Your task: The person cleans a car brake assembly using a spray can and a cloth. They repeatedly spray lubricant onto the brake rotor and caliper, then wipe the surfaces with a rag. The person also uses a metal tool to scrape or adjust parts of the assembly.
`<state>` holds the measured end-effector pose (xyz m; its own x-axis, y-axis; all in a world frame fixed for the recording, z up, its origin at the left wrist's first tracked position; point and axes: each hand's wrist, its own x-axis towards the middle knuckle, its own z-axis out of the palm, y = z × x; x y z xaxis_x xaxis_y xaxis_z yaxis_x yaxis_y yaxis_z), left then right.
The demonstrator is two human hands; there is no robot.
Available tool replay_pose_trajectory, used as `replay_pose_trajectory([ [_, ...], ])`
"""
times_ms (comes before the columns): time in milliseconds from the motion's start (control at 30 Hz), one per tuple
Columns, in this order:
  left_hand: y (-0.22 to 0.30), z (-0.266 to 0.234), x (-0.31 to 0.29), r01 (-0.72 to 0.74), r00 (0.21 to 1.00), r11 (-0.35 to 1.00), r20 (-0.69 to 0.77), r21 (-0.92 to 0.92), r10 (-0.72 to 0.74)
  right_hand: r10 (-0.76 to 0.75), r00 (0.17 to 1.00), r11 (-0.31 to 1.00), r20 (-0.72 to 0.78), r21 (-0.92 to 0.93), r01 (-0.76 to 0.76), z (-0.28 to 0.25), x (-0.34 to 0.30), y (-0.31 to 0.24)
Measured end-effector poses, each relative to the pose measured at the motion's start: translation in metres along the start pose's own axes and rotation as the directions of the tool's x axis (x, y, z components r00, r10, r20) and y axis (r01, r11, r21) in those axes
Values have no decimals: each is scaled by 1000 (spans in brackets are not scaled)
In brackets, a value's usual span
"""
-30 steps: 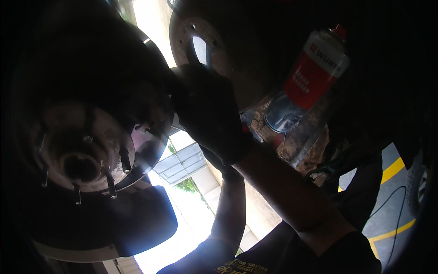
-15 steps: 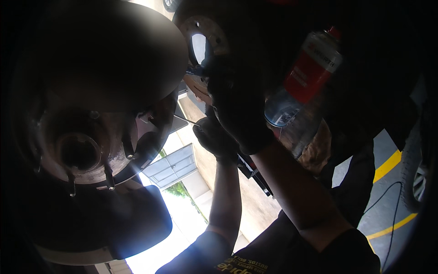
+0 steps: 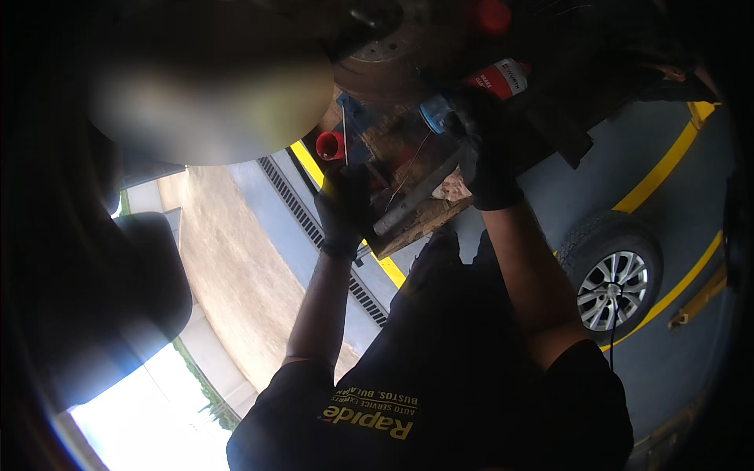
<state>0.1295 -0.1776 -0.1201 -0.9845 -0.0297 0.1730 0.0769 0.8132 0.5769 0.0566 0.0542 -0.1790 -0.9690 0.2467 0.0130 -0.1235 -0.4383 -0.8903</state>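
My left hand (image 3: pixel 344 206), in a black glove, is closed around a tool with a thin metal shaft (image 3: pixel 345 135) that points up; the glove hides its handle. Beside the shaft is a red round cup-like piece (image 3: pixel 330 146). My right hand (image 3: pixel 487 169), also gloved in black, reaches over a tray (image 3: pixel 428 222) of parts. Its fingers are lost in shadow, so its grip is unclear. Close to those fingers are a clear blue round container (image 3: pixel 433 115) and a red and white spray can (image 3: pixel 503 78). A grey metal bar (image 3: pixel 416 196) slants across the tray toward my right hand.
A brake disc (image 3: pixel 385 47) shows dimly above the tray. A big blurred round shape (image 3: pixel 212 102) blocks the upper left. On the floor at right lies a wheel (image 3: pixel 616 286) with a black cable over it, near yellow lines. A drain grating (image 3: pixel 294 196) runs behind my left arm.
The view has swung away from the wheel hub. Both hands have left the brake area for the tray, with the thin-shafted tool still in my left hand.
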Motion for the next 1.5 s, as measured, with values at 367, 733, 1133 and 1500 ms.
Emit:
replay_pose_trajectory([
  [367, -101, -58, -228, 484, 843, 875, -274, 11, -463, -180, 575, 608, 798, -369, 703, 74, -65, 3],
  [733, -160, -25, -329, 577, 755, 793, -242, -196, -609, 32, 178, 73, 984, -179, 981, 127, -93, 51],
  [1133, -106, -81, -160, 236, 928, 751, -87, -617, -363, -157, 574, 290, 804, -518, 805, 120, -103, 2],
  [1500, 71, -197, 3, -303, 913, 919, -199, 253, 356, 313, 745, 932, 589, -342, -122, 0, -24, -80],
])
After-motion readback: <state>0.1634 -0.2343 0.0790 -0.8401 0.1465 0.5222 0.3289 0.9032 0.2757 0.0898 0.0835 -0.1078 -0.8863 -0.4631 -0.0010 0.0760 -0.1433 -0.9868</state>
